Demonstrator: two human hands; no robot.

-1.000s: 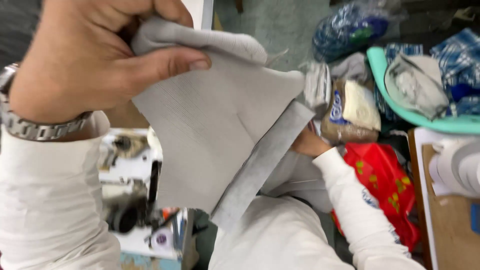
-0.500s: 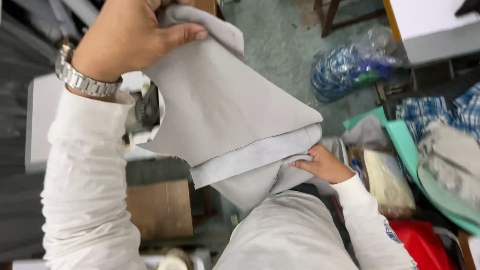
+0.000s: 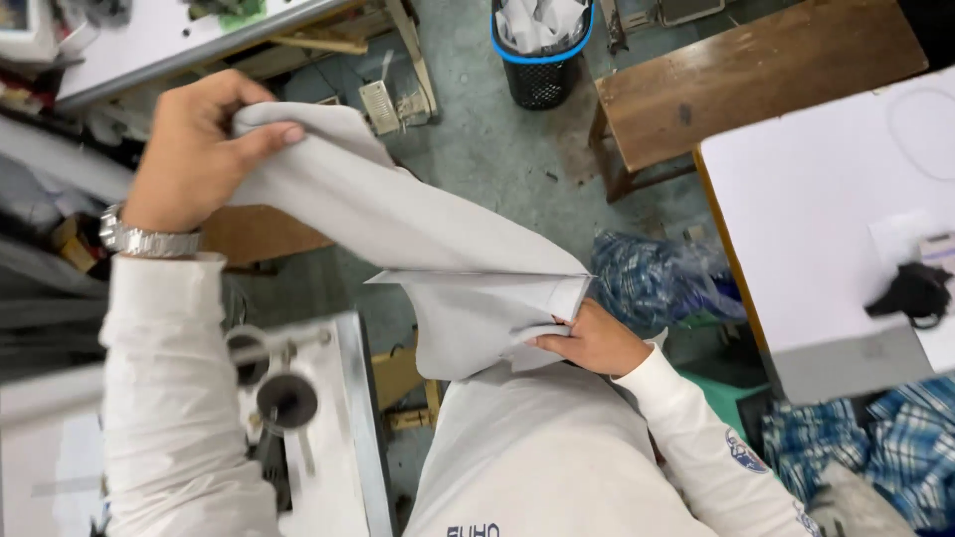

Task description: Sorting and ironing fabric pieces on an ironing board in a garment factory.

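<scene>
we have the grey cloth [image 3: 438,249] stretched between our 2 hands, in the air over our lap. close to our chest, the right hand [image 3: 595,340] pinches a folded corner of it, fingers closed on several stacked layers. up and away, the left hand [image 3: 194,149], a metal watch [image 3: 139,239] at its wrist, clamps the other end between thumb and fingers. judging by the folds, the piece is partly doubled over near the right hand, while the long upper stretch is 1 open sheet, so most of the handling seems left. below the left arm stands a sewing machine [image 3: 298,418], blurred. further off lie blue plaid fabric [image 3: 657,278], a white table [image 3: 826,199], a wooden bench [image 3: 746,80] and a basket [image 3: 542,60] of scraps. the cloth's underside is hidden, and its lower edge merges with our shirt, so we can't tell where it ends.
</scene>
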